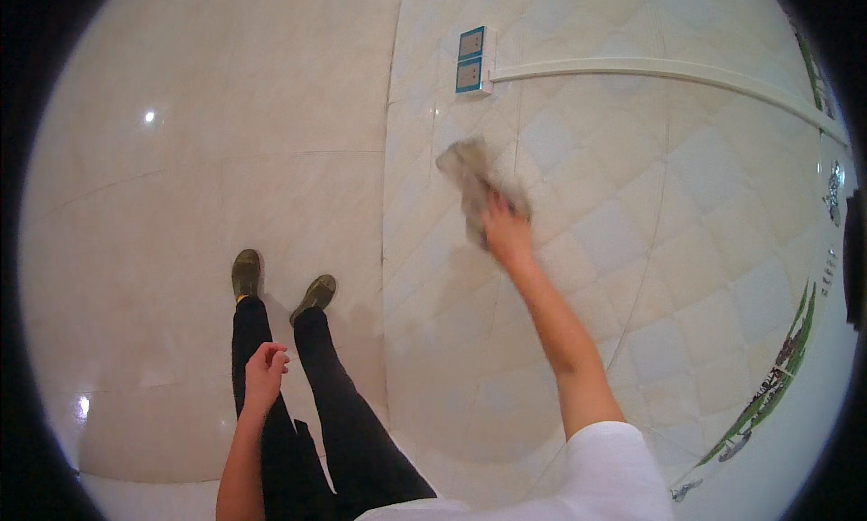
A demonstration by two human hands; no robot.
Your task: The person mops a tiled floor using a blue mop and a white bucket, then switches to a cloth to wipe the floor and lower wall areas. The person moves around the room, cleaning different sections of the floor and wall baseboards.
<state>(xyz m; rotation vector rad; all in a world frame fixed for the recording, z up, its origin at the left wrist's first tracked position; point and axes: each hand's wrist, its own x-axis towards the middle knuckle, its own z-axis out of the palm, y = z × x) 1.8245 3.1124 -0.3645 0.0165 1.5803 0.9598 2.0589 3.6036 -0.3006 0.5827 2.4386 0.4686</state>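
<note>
My right hand (508, 233) is spread over a greyish-brown cloth (467, 162) against the tiled wall (609, 203). Both the hand and the cloth are blurred, and the cloth hangs out past the fingertips towards the upper left. It lies below a pair of wall sockets with blue frames (470, 60). My left hand (266, 375) hangs over my dark trouser leg, fingers curled loosely, holding nothing that shows.
A white cable duct (643, 67) runs right from the sockets along the wall. Plant pictures (772, 385) decorate the wall at far right. My shoes (246, 274) stand on glossy floor tiles (156, 216), left of the wall's foot.
</note>
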